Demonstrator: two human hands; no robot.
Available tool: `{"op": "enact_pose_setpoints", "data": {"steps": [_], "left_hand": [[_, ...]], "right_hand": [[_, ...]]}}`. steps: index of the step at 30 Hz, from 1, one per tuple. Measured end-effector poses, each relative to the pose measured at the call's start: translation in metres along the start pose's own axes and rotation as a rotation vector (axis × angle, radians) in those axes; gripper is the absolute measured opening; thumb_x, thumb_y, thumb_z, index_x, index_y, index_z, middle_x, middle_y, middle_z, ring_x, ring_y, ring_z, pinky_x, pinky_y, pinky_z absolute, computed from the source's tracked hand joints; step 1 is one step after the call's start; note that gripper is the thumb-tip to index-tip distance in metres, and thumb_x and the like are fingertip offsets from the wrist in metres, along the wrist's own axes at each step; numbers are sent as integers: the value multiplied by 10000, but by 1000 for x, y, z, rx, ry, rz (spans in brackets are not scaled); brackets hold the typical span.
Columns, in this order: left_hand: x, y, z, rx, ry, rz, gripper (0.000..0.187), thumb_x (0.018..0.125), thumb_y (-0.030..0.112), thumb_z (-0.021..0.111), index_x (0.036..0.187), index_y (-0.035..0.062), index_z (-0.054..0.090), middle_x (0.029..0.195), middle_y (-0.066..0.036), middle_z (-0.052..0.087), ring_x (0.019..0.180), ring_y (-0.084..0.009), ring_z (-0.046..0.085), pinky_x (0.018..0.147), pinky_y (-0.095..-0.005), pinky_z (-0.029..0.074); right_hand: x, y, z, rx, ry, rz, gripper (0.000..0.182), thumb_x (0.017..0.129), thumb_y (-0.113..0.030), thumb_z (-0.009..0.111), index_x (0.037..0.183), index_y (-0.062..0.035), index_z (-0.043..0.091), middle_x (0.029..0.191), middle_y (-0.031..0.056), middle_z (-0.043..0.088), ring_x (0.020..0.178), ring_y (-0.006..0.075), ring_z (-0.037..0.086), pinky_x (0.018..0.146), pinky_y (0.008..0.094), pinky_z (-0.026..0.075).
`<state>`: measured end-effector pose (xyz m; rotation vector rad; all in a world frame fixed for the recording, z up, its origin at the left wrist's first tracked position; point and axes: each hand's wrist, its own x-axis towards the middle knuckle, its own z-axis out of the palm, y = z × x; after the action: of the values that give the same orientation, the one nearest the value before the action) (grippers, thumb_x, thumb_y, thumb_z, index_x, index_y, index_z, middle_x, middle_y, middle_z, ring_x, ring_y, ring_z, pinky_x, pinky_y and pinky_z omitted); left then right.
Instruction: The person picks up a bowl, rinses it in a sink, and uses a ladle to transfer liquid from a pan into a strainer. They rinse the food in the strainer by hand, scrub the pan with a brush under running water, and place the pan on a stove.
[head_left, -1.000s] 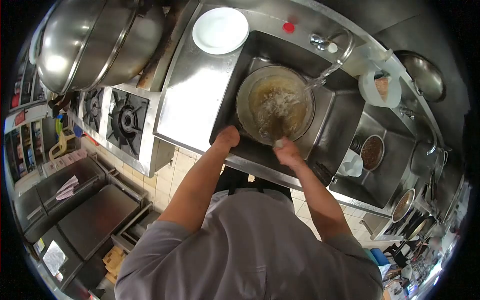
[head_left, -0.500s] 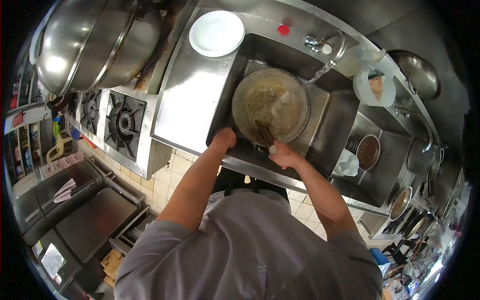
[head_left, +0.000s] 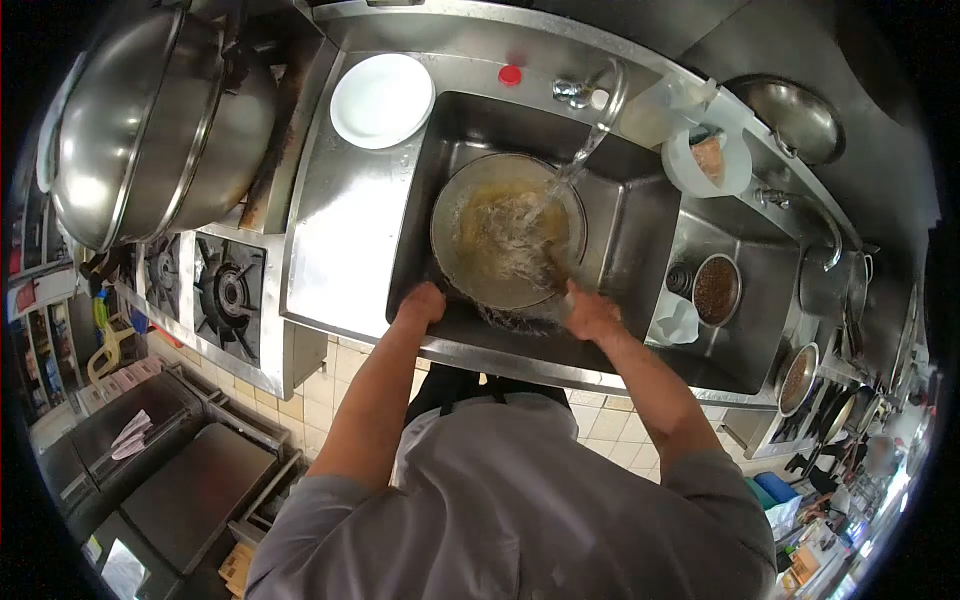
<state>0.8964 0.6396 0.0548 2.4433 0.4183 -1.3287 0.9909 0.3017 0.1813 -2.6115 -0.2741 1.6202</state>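
Note:
A wide round wok [head_left: 460, 250] sits in the left sink basin [head_left: 640, 250], holding cloudy, churning water. Water runs from the faucet [head_left: 618, 85] into its far right side. My left hand [head_left: 424, 303] is closed at the wok's near left rim; the exact grip is partly hidden. On the near right, my right hand [head_left: 592, 312] is wrapped round the handle of a wok brush [head_left: 556, 275], whose brown bristles are blurred inside the wok. Water splashes over the near rim between my hands.
A white plate [head_left: 382, 100] lies on the steel counter to the left, beyond it a gas burner [head_left: 232, 290] and a large steel vessel [head_left: 140, 130]. In the right basin stands a strainer of brown bits [head_left: 717, 290]. A white tub [head_left: 705, 165] and red cap [head_left: 510, 76] stand behind.
The brush has swept to the right in the wok, with my right hand beside the rim. Water is now stirred up and spilling over the near edge. The view has shifted slightly.

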Motion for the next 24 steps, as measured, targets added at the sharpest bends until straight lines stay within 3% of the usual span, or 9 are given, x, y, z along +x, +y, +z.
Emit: {"op": "enact_pose_setpoints", "data": {"steps": [5, 7, 9, 12, 14, 16, 19, 22, 24], "left_hand": [[-7, 3, -2, -27, 51, -12, 425, 952, 342, 588, 1141, -28, 677, 1218, -268, 636, 1174, -397, 606, 999, -472, 496], [-19, 15, -10, -81, 109, 3, 436, 956, 349, 583, 1139, -36, 672, 1212, -271, 638, 1172, -403, 604, 998, -474, 496], [-38, 27, -24, -132, 158, -46, 444, 956, 343, 578, 1119, -60, 668, 1206, -287, 633, 1163, -427, 599, 995, -478, 497], [-21, 18, -13, -87, 169, 4, 455, 960, 346, 568, 1098, -77, 667, 1195, -308, 629, 1157, -445, 597, 1002, -475, 491], [-25, 18, -19, -78, 171, 34, 464, 961, 355, 565, 1096, -77, 668, 1186, -311, 632, 1157, -443, 598, 1006, -475, 488], [-28, 19, -25, -70, 179, 62, 472, 962, 364, 563, 1094, -77, 668, 1176, -313, 634, 1157, -440, 599, 1010, -474, 485], [-31, 24, -24, -93, 167, -23, 486, 965, 386, 558, 1085, -72, 671, 1168, -304, 640, 1157, -436, 598, 1013, -476, 481], [-24, 25, -29, -83, 225, 36, 496, 966, 397, 557, 1084, -71, 669, 1173, -305, 635, 1158, -435, 595, 1007, -477, 484], [-12, 20, -15, -30, 152, 55, 508, 962, 403, 561, 1085, -79, 666, 1182, -314, 627, 1165, -436, 590, 1006, -486, 480]], "right_hand": [[72, -53, -27, 151, 329, -62, 796, 908, -179, 569, 1593, -117, 167, 1282, 246, 614, 1128, 386, 633, 944, 442, 524], [95, -100, -9, 230, 318, -36, 811, 889, -154, 579, 1593, -137, 176, 1236, 254, 630, 1055, 386, 660, 878, 452, 553], [87, -126, -3, 218, 167, -102, 818, 864, -131, 595, 1587, -155, 213, 1262, 260, 617, 1118, 383, 638, 942, 473, 522], [76, -103, 36, 137, 199, -315, 831, 849, -244, 587, 1590, -245, 210, 1243, 234, 635, 1159, 409, 608, 995, 454, 483], [29, -67, 30, 131, 144, -304, 808, 857, -153, 587, 1582, -261, 246, 1329, 232, 596, 1237, 372, 578, 1054, 459, 442], [25, -14, 37, 173, 139, -215, 795, 852, -251, 587, 1569, -336, 254, 1321, 182, 617, 1220, 368, 589, 1031, 453, 461], [25, 21, 2, 252, 266, 98, 738, 894, -272, 563, 1567, -334, 267, 1267, 182, 646, 1153, 356, 630, 971, 439, 499], [63, -4, -42, 312, 463, 165, 692, 956, -286, 511, 1580, -340, 217, 1137, 197, 690, 1070, 349, 667, 915, 440, 525], [98, -41, -49, 363, 464, 10, 701, 959, -314, 509, 1582, -352, 189, 1133, 198, 687, 1067, 355, 666, 924, 454, 520]]}}
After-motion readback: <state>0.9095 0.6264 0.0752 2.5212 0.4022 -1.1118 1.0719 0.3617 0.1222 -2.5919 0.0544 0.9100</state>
